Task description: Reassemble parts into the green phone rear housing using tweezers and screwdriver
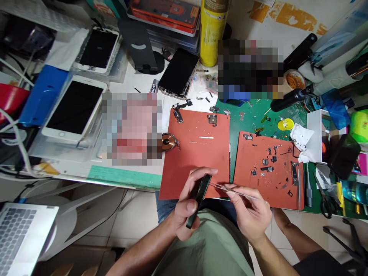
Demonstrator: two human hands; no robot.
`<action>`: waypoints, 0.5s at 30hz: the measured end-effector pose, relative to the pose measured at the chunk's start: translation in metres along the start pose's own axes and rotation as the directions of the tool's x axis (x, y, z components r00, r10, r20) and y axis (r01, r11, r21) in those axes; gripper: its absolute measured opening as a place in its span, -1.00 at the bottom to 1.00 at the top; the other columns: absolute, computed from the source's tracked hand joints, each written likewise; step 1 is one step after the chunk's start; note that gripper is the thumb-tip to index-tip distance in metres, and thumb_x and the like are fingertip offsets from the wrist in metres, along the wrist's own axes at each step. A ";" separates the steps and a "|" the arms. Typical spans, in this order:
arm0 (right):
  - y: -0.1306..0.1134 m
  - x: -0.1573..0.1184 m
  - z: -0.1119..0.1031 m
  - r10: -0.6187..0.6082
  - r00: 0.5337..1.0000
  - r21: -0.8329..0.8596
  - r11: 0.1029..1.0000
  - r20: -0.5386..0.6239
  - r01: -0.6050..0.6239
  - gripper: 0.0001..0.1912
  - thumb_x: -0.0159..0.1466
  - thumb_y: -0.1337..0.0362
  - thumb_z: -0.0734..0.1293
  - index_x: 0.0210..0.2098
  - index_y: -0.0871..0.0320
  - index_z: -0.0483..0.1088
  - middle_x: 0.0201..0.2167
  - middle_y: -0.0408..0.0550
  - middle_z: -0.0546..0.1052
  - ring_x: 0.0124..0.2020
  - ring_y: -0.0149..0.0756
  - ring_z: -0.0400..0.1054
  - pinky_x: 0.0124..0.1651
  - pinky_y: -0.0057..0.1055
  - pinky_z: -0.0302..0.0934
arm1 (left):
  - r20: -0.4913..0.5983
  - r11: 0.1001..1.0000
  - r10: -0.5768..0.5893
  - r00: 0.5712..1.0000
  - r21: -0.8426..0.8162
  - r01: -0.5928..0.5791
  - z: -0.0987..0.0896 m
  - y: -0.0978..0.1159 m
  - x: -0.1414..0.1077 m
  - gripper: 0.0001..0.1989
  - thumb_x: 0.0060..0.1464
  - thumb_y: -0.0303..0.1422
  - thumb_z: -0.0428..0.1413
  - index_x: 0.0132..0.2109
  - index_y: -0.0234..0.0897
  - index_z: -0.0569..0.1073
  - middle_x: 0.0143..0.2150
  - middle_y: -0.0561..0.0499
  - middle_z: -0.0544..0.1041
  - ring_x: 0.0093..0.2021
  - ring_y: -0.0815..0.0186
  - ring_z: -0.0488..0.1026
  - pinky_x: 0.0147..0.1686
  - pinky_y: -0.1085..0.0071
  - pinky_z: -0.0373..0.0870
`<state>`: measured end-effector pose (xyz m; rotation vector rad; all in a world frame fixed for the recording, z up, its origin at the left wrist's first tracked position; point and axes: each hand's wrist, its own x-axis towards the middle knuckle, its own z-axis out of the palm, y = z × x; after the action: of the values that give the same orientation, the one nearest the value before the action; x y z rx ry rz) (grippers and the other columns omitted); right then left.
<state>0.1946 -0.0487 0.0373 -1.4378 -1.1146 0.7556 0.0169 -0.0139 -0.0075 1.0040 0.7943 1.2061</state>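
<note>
The left hand [178, 215] is closed around a slim dark slab [199, 200], gripping it tilted on its long edge, low in the middle of the view above the person's lap. It is seen so nearly edge-on that I can only say it is probably a phone or phone housing. The right hand [253, 216], at about four o'clock from the slab, pinches metal tweezers [245, 194], whose tips point toward nine o'clock at the slab's edge; whether they touch it I cannot tell.

Taking directions from the slab, a reddish-brown mat [195, 161] lies at twelve o'clock on the surface [145, 78], bearing a short metal strip [206, 137] and several small parts near its far edge. A coppery disc [169, 142] sits at eleven, overlapping the mat's edge. Beyond the mat, just short of twelve, a black-screened phone [178, 73] lies tilted near a yellow can [211, 38]. A large white phone [76, 107] lies face up at ten.

Between two and three o'clock is a second reddish-brown mat [244, 191], scattered with tiny components. A yellow cap [285, 124] stands past it, between one and two, and black-handled scissors [327, 205] lie at three.
</note>
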 end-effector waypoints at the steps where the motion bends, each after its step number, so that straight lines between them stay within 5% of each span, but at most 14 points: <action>1: 0.001 -0.001 -0.003 -0.062 0.998 -0.032 0.998 0.030 0.063 -0.66 0.34 0.56 0.52 -0.03 0.01 0.67 -0.14 -0.10 0.80 -0.12 -0.17 0.77 0.05 -0.27 0.70 | 0.000 1.000 0.008 1.000 0.001 -0.008 0.000 0.000 0.000 -0.06 0.19 0.47 0.07 0.41 -0.09 0.48 0.34 -0.20 0.48 0.29 -0.19 0.46 0.30 -0.08 0.40; 5: 0.007 -0.003 -0.011 -0.215 0.963 -0.065 0.971 0.164 0.229 -0.48 0.29 0.67 0.49 0.11 0.02 0.63 -0.05 -0.04 0.79 -0.02 -0.08 0.75 0.08 -0.14 0.71 | 0.009 1.000 -0.014 1.000 -0.012 0.014 0.001 0.002 0.001 -0.11 0.25 0.44 0.03 0.40 -0.11 0.48 0.33 -0.21 0.49 0.29 -0.18 0.46 0.30 -0.08 0.39; 15: 0.007 0.006 -0.011 -0.327 0.911 -0.072 0.932 0.251 0.354 -0.44 0.28 0.70 0.50 0.15 0.09 0.60 -0.03 0.05 0.78 -0.01 -0.05 0.75 0.05 -0.12 0.74 | 0.046 0.998 0.044 0.998 0.039 -0.045 0.000 0.002 0.001 -0.15 0.28 0.40 0.05 0.43 -0.07 0.43 0.38 -0.20 0.47 0.34 -0.18 0.42 0.31 -0.11 0.38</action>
<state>0.2085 -0.0473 0.0328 -1.2198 -1.5690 0.6277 0.0164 -0.0129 -0.0056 1.0836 0.7668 1.2051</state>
